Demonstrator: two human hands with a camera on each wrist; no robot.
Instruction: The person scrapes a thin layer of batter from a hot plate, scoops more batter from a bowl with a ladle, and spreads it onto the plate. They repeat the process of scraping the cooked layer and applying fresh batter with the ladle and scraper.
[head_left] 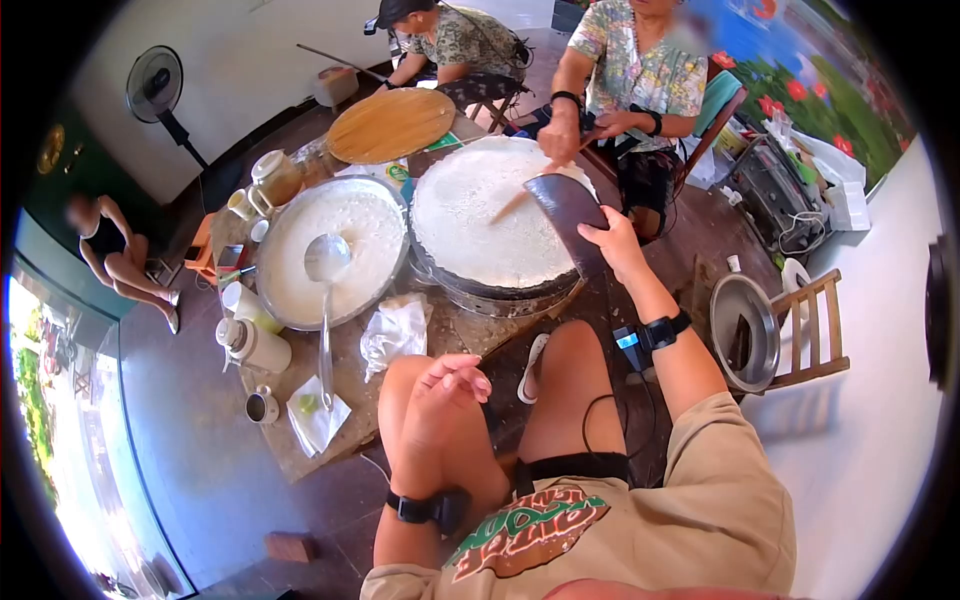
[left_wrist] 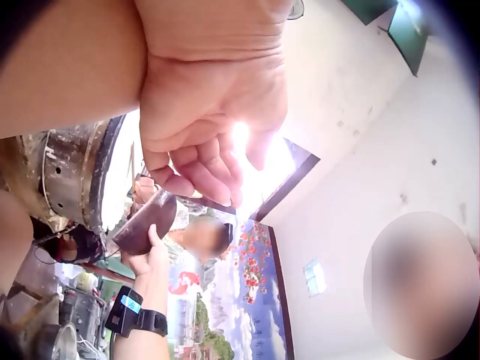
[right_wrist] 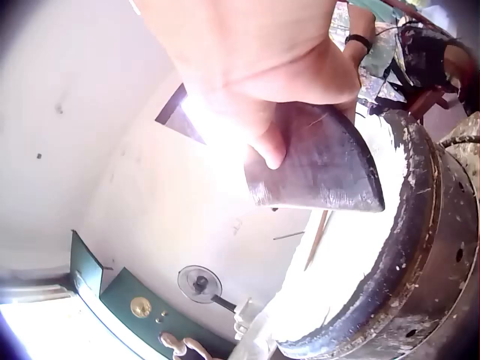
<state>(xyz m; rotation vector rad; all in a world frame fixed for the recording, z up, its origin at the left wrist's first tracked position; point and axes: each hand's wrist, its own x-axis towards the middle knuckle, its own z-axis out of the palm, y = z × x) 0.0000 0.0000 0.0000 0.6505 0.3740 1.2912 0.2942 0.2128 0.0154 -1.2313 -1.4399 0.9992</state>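
My right hand (head_left: 622, 248) grips a dark, curved scraper (head_left: 566, 218) at the right edge of a round griddle (head_left: 480, 295). Its thumb presses the scraper's face in the right wrist view, and the other fingers are hidden behind it. White batter (head_left: 470, 220) covers the griddle top in a thin layer. Across from me, another person's hand (head_left: 560, 138) holds a wooden spreader (head_left: 512, 204) over the batter, close to the scraper. My left hand (head_left: 445, 395) hovers above my left thigh with loosely curled fingers and nothing in them.
Left of the griddle, a wide metal basin (head_left: 275, 290) of batter holds a ladle (head_left: 327, 262). A crumpled white cloth (head_left: 394, 335), a thermos (head_left: 255, 345) and a metal cup (head_left: 262, 405) stand nearby. A round wooden board (head_left: 390, 125) lies behind. At right is a metal bowl (head_left: 768, 335) on a chair.
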